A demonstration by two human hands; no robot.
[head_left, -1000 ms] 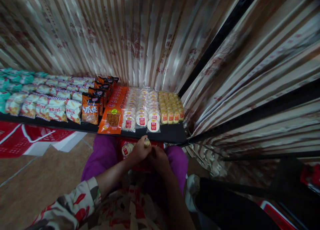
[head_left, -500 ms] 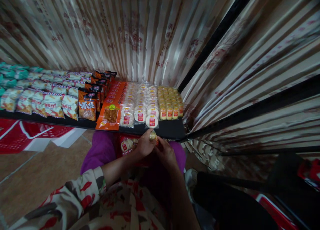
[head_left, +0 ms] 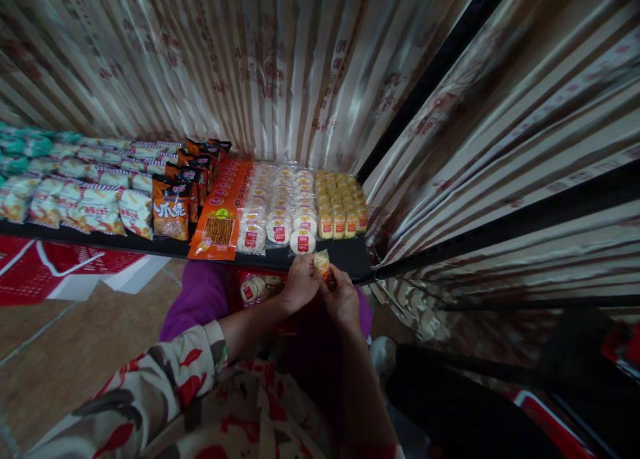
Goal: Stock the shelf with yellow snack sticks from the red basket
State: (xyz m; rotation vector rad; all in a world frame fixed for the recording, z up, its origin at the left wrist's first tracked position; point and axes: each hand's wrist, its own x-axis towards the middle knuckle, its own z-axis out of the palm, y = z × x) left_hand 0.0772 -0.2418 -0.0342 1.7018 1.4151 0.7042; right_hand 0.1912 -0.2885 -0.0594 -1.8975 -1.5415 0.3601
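Between my two hands, just in front of the shelf edge, is a small yellow wrapped snack [head_left: 321, 264] with a red-orange label. My left hand [head_left: 301, 282] is closed on its left side, and my right hand [head_left: 342, 298] pinches it from the right. Beyond them on the black shelf [head_left: 340, 251] stand rows of similar yellow wrapped snacks [head_left: 339, 223]. Left of those are rows of round white wrapped cakes [head_left: 303, 241] with red labels. In my lap, partly hidden by my left arm, a red basket [head_left: 241, 275] holds more round white packets [head_left: 251, 290].
Orange snack packs [head_left: 216, 238], black-and-orange bags [head_left: 171, 209], white bags [head_left: 103, 209] and green packets [head_left: 15, 164] line the shelf leftward. A striped curtain [head_left: 280, 66] hangs behind, with black frame bars [head_left: 425, 79] at right. Another red basket [head_left: 30, 272] is below left.
Both hands have moved slightly right and toward the shelf edge with the yellow snack, which shows more between my fingers now. The shelf goods look unchanged.
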